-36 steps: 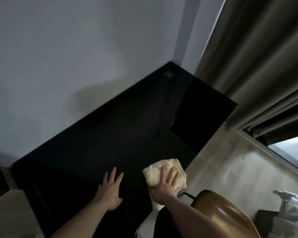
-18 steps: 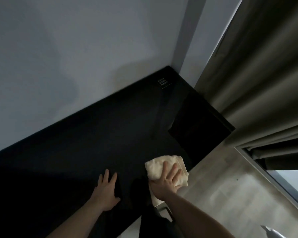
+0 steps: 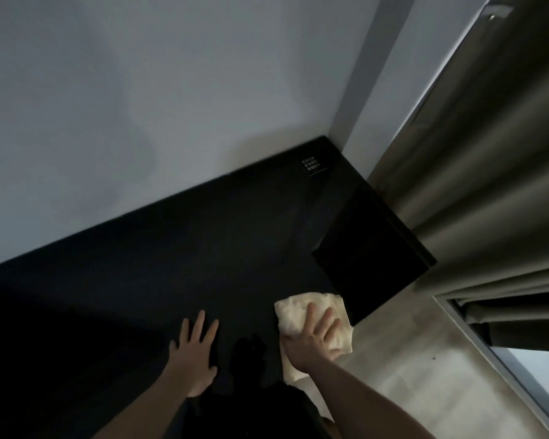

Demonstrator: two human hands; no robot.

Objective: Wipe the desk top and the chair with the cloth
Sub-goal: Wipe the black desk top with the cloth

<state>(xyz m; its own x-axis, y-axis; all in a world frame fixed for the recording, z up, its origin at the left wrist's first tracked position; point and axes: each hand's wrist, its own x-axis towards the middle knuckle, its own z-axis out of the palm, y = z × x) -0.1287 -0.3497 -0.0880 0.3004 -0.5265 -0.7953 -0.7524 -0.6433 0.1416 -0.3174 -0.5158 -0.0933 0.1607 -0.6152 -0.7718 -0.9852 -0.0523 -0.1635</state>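
Black matte desk top (image 3: 178, 267) fills the corner; right hand (image 3: 311, 339), fingers spread, presses the cream folded cloth (image 3: 293, 315) for wiping, while beside it the left hand (image 3: 192, 359) lies flat, probably bracing.

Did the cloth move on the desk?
Yes, a little. The cloth under the right hand slid away from the person, nearer the socket plate at the desk's back.

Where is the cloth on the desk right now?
In the head view the cloth lies at the desk top's front right edge, under the right hand, to the right of the left hand.
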